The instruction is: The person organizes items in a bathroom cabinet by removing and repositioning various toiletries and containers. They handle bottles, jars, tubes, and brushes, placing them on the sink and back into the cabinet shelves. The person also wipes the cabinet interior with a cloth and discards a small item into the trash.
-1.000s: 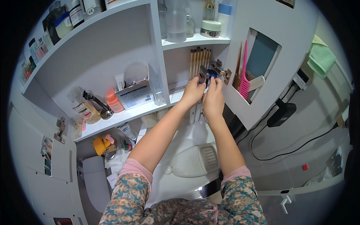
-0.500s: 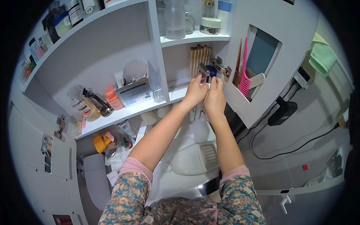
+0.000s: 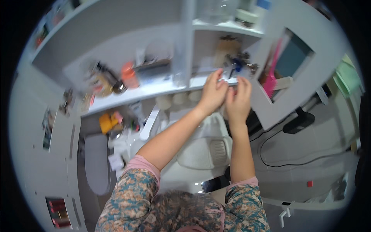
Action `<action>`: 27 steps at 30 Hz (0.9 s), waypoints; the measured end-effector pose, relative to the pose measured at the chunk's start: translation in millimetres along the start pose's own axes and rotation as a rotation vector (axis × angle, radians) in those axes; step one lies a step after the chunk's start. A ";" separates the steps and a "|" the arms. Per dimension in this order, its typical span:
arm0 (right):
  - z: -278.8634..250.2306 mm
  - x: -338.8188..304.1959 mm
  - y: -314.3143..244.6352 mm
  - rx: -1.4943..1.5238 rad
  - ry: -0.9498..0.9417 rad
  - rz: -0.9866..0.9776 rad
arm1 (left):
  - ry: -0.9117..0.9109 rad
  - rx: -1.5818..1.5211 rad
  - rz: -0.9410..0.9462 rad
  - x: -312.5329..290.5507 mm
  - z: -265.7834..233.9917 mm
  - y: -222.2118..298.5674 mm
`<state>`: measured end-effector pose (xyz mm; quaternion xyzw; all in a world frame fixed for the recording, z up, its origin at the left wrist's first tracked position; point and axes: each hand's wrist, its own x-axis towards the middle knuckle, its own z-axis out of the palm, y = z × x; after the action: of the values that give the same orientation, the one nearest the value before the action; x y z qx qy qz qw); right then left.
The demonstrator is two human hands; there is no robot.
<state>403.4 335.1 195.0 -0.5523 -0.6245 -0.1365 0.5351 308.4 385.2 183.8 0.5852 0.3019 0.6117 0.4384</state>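
Note:
My left hand (image 3: 215,92) is raised in front of the right-hand compartment of the white cabinet, its fingers parted and nothing visible in them. Close beside it is my right hand (image 3: 238,101), fingers loosely bent and apart, also with nothing to be seen in it. Just beyond the fingertips, on the lower shelf, stands a small silver-and-dark object (image 3: 232,66), too blurred to name. A dark blue round item (image 3: 239,64) sits against it. Behind them a bundle of makeup brushes (image 3: 227,52) stands upright in the corner.
To the right, the open cabinet door (image 3: 266,114) holds a pink comb (image 3: 273,77) in its pocket. An orange bottle (image 3: 130,75) and a dark razor-like handle (image 3: 110,77) stand on the left shelf. Below are a white tap (image 3: 150,123), a grey-white washboard (image 3: 201,152) and a phone (image 3: 215,184).
The view has shifted, so the cabinet sits farther right and higher, and it is blurred. Both hands have drawn back from the silver object, and their fingers have come apart.

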 end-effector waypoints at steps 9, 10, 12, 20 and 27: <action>12.9 -119.5 -110.1 0.718 -0.359 -0.138 | 0.064 -0.018 -0.161 -247.3 -99.6 57.7; 25.9 -132.7 -128.5 0.783 -0.455 -0.144 | 0.118 0.004 -0.202 -264.8 -119.5 57.5; 46.7 -164.8 -157.1 0.886 -0.734 -0.049 | 0.223 0.036 -0.270 -299.3 -162.2 70.9; 146.3 -292.3 -225.5 0.833 -1.227 -0.151 | 0.771 0.251 -0.347 -372.6 -345.4 110.7; 182.2 -345.4 -265.2 0.827 -1.183 -0.037 | 0.604 0.244 -0.901 -389.8 -426.0 37.2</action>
<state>24.2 192.4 -47.4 -0.2753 -0.8193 0.4241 0.2703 -143.1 83.6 -15.9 0.2435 0.7031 0.4650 0.4796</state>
